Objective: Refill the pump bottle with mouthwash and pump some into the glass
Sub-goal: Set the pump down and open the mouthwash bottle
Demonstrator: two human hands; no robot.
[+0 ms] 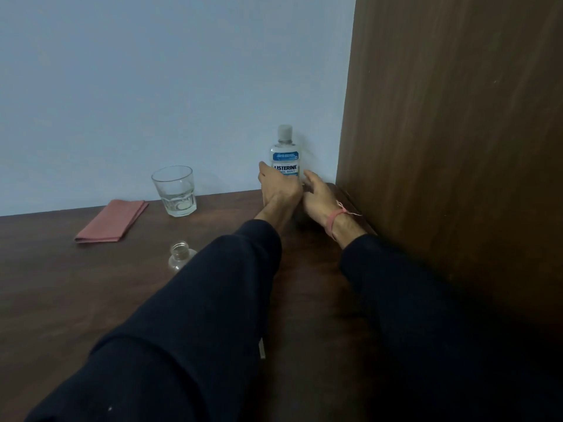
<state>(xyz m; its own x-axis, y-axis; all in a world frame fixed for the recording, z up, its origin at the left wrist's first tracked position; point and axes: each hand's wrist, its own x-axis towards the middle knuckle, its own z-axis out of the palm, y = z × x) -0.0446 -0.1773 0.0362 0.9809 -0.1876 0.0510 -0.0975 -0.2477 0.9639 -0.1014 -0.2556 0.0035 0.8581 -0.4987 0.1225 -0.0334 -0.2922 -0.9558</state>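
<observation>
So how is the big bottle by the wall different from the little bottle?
The mouthwash bottle wears a cap and a blue label; the small bottle is open-topped and plain. The mouthwash bottle is taller. Both hands are at the mouthwash bottle; nothing touches the small bottle's visible part. Both are clear and upright.

On the worktop [76, 284], the mouthwash bottle [285, 153] stands upright at 1 o'clock, at the far edge against the wall, near the panel [457, 132] on the right. The left hand [278, 190] and right hand [318, 196] flank its base. The glass [175, 190] stands at 11 o'clock, the cloth [111, 221] just left of it. The open bottle [179, 255] stands nearer, before the glass, beside the left sleeve [198, 315].
</observation>
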